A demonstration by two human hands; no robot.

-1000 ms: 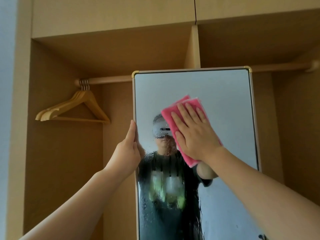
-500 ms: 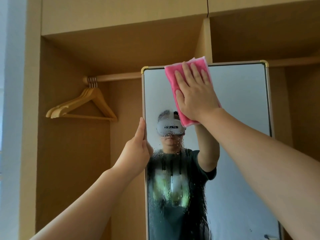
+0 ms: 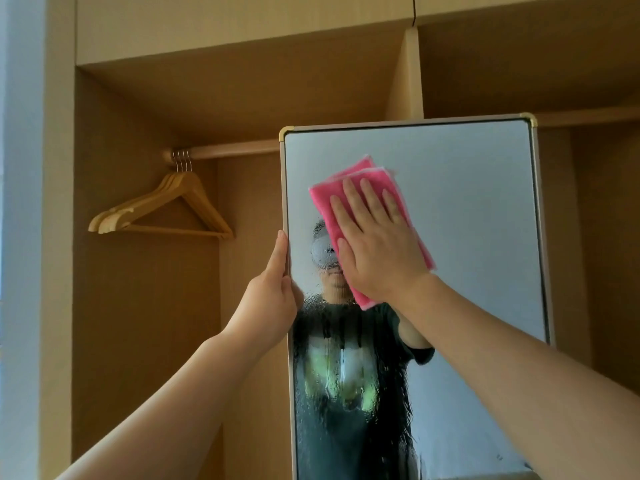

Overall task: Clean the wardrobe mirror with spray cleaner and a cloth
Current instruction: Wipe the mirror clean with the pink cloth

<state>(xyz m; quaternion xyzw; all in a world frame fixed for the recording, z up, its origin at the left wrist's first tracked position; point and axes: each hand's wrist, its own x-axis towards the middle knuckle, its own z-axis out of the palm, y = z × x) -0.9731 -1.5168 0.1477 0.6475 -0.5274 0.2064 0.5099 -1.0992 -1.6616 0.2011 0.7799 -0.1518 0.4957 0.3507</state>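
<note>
A tall framed mirror point(image 3: 478, 209) with gold corners stands in front of an open wooden wardrobe. My right hand point(image 3: 375, 244) lies flat with straight fingers on a folded pink cloth point(image 3: 325, 199), pressing it against the glass in the upper left part. My left hand point(image 3: 273, 296) grips the mirror's left frame edge, thumb pointing up along it. Wet streaks and droplets cover the lower left glass. No spray bottle is in view.
Wooden hangers point(image 3: 162, 209) hang from a rail point(image 3: 228, 150) in the left wardrobe bay. A vertical divider point(image 3: 410, 74) rises behind the mirror's top. A pale wall point(image 3: 17, 202) borders the left.
My right hand has drawn the cloth down from the mirror's top edge to the upper left glass. My left hand keeps its hold on the frame.
</note>
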